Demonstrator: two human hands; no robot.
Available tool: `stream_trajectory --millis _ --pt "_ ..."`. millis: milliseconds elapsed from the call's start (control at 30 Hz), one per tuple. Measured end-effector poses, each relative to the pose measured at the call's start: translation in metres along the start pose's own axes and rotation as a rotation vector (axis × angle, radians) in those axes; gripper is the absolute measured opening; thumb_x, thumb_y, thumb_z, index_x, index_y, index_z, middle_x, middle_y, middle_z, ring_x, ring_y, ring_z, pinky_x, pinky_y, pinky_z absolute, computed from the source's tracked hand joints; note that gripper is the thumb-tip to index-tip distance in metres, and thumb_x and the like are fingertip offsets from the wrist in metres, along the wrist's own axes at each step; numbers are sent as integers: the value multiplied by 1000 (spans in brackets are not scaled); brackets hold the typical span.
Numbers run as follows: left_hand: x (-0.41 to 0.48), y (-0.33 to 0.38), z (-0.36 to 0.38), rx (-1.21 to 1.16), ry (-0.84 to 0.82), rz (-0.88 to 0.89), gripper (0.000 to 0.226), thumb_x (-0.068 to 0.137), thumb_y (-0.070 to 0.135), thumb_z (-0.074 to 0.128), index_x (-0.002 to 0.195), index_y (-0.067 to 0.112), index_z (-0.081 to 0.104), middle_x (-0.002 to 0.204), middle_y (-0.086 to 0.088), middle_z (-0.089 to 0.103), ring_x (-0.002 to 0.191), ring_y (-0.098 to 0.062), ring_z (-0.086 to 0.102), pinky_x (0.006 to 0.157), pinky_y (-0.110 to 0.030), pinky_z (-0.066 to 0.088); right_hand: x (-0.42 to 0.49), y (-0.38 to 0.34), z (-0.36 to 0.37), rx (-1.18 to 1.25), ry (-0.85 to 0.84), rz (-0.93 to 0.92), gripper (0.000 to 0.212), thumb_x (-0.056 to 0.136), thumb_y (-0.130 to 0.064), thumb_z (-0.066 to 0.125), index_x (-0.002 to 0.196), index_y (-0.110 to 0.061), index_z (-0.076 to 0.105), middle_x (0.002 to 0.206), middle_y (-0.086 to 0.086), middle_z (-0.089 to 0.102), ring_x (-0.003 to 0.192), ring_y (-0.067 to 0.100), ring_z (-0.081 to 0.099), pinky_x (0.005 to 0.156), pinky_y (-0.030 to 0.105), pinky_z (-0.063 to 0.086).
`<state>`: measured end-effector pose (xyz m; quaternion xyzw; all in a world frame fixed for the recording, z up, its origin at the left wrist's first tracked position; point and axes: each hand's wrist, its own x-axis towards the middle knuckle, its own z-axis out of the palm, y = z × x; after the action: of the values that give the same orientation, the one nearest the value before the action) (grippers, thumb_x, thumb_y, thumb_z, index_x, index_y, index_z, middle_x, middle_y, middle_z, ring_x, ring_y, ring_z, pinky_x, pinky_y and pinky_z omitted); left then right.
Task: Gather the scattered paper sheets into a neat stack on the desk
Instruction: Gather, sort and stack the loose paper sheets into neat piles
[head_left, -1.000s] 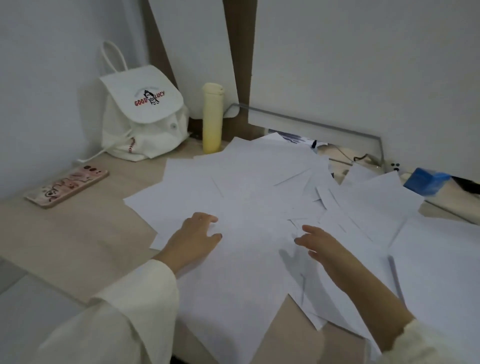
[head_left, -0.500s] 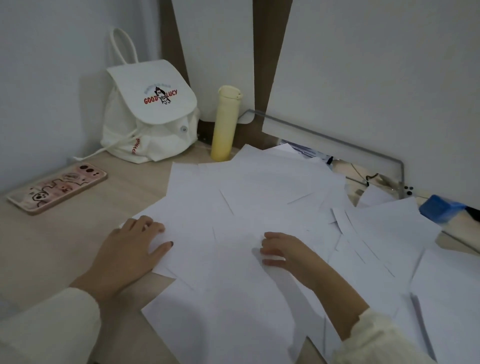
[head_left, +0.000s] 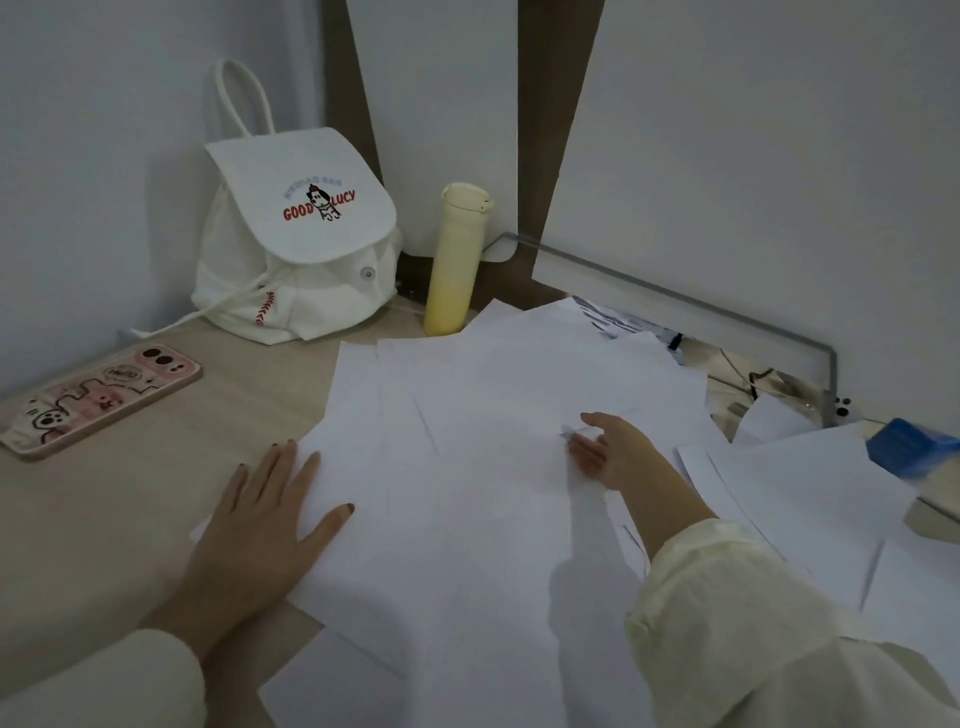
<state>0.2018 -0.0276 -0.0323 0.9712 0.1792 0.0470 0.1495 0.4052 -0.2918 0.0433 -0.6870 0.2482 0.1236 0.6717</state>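
We are pressing left hand (head_left: 260, 525), fingers spread, on paper sheets (head_left: 493, 561); right hand (head_left: 618, 454) resting flat. Hard pushing risking sheets buckling, toppling bottle (head_left: 454, 260).

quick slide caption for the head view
Left hand and right hand on scattered white paper sheets across a desk; backpack, yellow bottle and phone nearby.

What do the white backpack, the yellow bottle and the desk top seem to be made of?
The backpack is probably canvas-like cloth with a matte finish: it sags and has drawstrings. The bottle looks like smooth plastic or coated metal with a faint sheen; I cannot tell which. The desk top shows pale wood grain, likely matte laminate.
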Motion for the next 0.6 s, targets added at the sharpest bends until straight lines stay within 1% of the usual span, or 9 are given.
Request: stream_trajectory --millis 33,100,167,233,300,333,433,533,600 --pt "1 -2 1 -6 4 2 133 40 86 -34 150 21 5 159 -3 -3 140 -5 -11 117 -33 -8 5 0 -1 -72 84 -23 42 83 -18 65 117 -1 48 91 16 56 73 25 61 66 30 51" --pt "1 -6 1 -21 8 11 131 42 87 -32 150 22 5 159 -2 -2 138 -2 -13 116 -30 -10 16 -3 -7 -372 333 -137 62 80 -27 66 128 2 39 125 19 45 114 33 48 95 39 41" --pt "3 -6 3 5 8 17 127 46 86 -30 150 24 5 160 -1 -2 143 -5 -10 116 -30 -10 24 -7 -15 -439 369 -133 71 80 -33 67 132 3 34 133 19 38 124 34 39 104 40 35" --pt "4 -5 2 24 -3 16 123 48 86 -26 150 25 4 160 1 -3 144 -6 -10 117 -30 -10 33 -6 -17 -313 263 -64 71 75 -36 72 127 2 42 117 16 50 107 31 51 96 39 45" --pt "4 -4 1 10 1 9 128 44 88 -29 150 25 5 160 2 -3 140 -2 -11 116 -29 -10 37 -6 -17 -204 159 -63 51 76 -29 74 111 0 51 87 11 53 79 25 52 77 35 49" --pt "4 -4 1 6 2 6 130 42 88 -30 150 25 5 160 2 -2 139 -1 -12 116 -28 -11 37 -7 -15 -174 118 -66 45 77 -25 74 111 -3 52 82 10 52 77 26 51 78 36 49" --pt "4 -3 0 34 -11 11 132 38 87 -34 150 26 3 160 3 -4 143 -4 -11 115 -28 -11 39 -8 -5 -119 38 -77 50 77 -25 75 116 -1 53 91 12 55 88 27 53 90 41 46" --pt "6 -5 1 37 -15 13 132 40 89 -30 150 26 6 160 3 -2 146 -8 -6 116 -29 -10 30 -10 9 11 -140 -33 42 77 -23 76 107 -1 58 89 12 62 73 27 59 76 40 53" --pt "7 -7 2 3 -7 27 131 42 93 -23 150 25 11 159 3 2 145 -6 -3 117 -29 -7 24 -8 17 81 -181 -33 47 77 -18 75 117 -1 58 100 14 65 79 28 63 68 36 57"
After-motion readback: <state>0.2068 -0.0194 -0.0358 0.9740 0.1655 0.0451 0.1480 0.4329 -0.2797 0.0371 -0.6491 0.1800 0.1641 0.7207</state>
